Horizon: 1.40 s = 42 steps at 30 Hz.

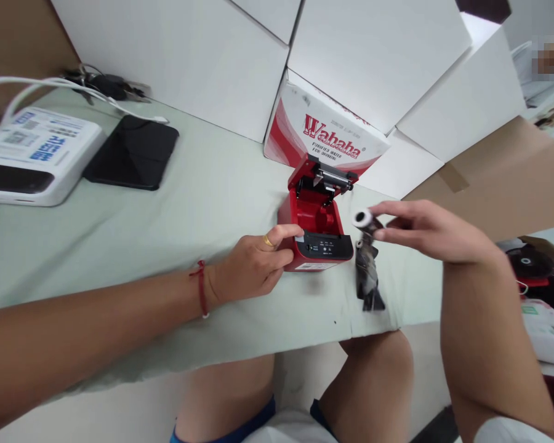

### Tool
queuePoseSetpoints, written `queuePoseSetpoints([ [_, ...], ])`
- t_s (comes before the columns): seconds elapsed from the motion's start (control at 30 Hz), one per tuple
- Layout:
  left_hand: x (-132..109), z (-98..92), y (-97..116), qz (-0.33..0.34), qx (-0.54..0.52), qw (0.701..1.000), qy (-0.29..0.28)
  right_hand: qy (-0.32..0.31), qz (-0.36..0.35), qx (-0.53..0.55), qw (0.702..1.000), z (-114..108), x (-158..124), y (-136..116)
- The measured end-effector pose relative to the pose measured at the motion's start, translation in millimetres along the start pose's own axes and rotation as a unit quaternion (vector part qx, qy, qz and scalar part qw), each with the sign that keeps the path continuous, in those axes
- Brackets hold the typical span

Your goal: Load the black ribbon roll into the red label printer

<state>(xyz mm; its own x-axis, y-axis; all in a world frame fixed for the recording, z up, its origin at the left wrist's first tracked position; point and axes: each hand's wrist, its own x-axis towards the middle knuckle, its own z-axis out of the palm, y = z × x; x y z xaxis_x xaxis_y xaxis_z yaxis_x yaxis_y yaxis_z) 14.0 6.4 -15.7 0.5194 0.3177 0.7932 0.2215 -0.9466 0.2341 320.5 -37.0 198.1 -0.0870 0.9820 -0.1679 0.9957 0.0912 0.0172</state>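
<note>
Red printer (314, 216) stands lid-up between the Wahaha carton (321, 126) and the near edge of the pale cloth (212, 209), which runs wide leftward. The left hand (257, 264), curled, has its forefinger on the front corner — gripping or not, I cannot tell; the right hand (425, 231), just beside, pinches a white-ended roll (368, 223).

Lettering (325, 244) on the red machine (300, 261) by the left hand (260, 266) is too small to read. The right hand (436, 231) hides the far end of the roll (362, 219).
</note>
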Motion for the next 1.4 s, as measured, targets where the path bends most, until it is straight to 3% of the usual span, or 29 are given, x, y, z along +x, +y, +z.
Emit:
queuePoseSetpoints([
  [0.17, -1, 0.9, 0, -0.008, 0.003, 1.0, -0.008, -0.019, -0.018, -0.03, 0.999, 25, 48, -60],
  [0.3, -1, 3.1, -1, 0.002, 0.019, 1.0, -0.011, -0.048, -0.025, -0.058, 0.997, 35, 75, -87],
  [0.63, 2, 1.6, 3, 0.019, -0.004, 0.999, 0.041, -0.158, -0.048, -0.129, 0.978, 47, 100, -107],
  [0.8, 0, 1.8, 3, 0.044, -0.074, 0.996, -0.004, -0.16, -0.072, -0.093, 0.98, 45, 94, -100],
  [0.9, 0, 0.2, 4, 0.049, -0.109, 0.993, -0.012, -0.072, -0.095, 0.049, 0.992, 40, 79, -94],
  [1.0, 1, -1.1, 7, 0.071, -0.135, 0.988, 0.005, 0.144, -0.095, 0.174, 0.97, 37, 68, -91],
  [1.1, 3, -1.1, 9, 0.083, -0.141, 0.987, 0.009, 0.324, -0.081, 0.126, 0.934, 39, 72, -86],
  [1.17, 3, -0.8, 9, 0.085, -0.134, 0.987, 0.009, 0.348, -0.078, 0.072, 0.932, 43, 79, -80],
  [1.27, 3, -0.5, 8, 0.088, -0.129, 0.988, 0.013, 0.299, -0.1, 0.075, 0.946, 51, 83, -72],
  [1.4, 2, -0.8, 7, 0.084, -0.135, 0.987, 0.01, 0.282, -0.116, 0.13, 0.943, 61, 61, -73],
])
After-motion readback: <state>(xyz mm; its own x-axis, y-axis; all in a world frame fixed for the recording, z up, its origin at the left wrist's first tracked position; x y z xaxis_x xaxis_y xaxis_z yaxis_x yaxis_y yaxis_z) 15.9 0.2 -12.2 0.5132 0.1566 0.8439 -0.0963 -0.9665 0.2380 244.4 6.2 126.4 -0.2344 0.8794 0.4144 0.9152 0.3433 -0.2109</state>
